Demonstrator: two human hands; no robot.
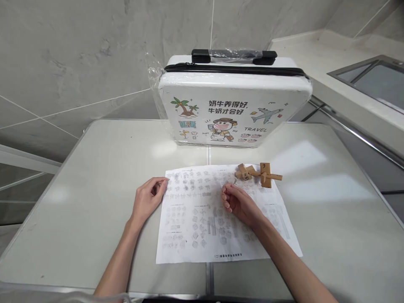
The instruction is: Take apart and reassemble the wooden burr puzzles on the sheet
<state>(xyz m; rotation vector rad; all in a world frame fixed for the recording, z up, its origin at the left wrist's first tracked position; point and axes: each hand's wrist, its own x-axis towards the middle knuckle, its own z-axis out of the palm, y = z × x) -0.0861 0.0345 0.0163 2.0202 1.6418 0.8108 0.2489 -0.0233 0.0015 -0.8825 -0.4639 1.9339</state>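
Observation:
A white printed sheet [186, 252] with many small diagrams lies on the folding table. My left hand [149, 197] rests at the sheet's upper left edge, its fingers curled and the fingertips on the paper's edge. Over the sheet's upper right part is my right hand [238, 202], palm turned inward, fingers curled together; whether something small is between thumb and forefinger I cannot make out. Just beyond it sit two interlocked wooden pieces: a smaller one [245, 172] on the sheet and a larger cross-shaped one [265, 169] at the sheet's upper right corner.
A white suitcase [195, 90] with cartoon prints and plastic wrap stands upright at the back of the table [94, 168]. Behind it is a grey tiled wall. To the right runs a pale counter [315, 63] with a sink or dark panel set in it.

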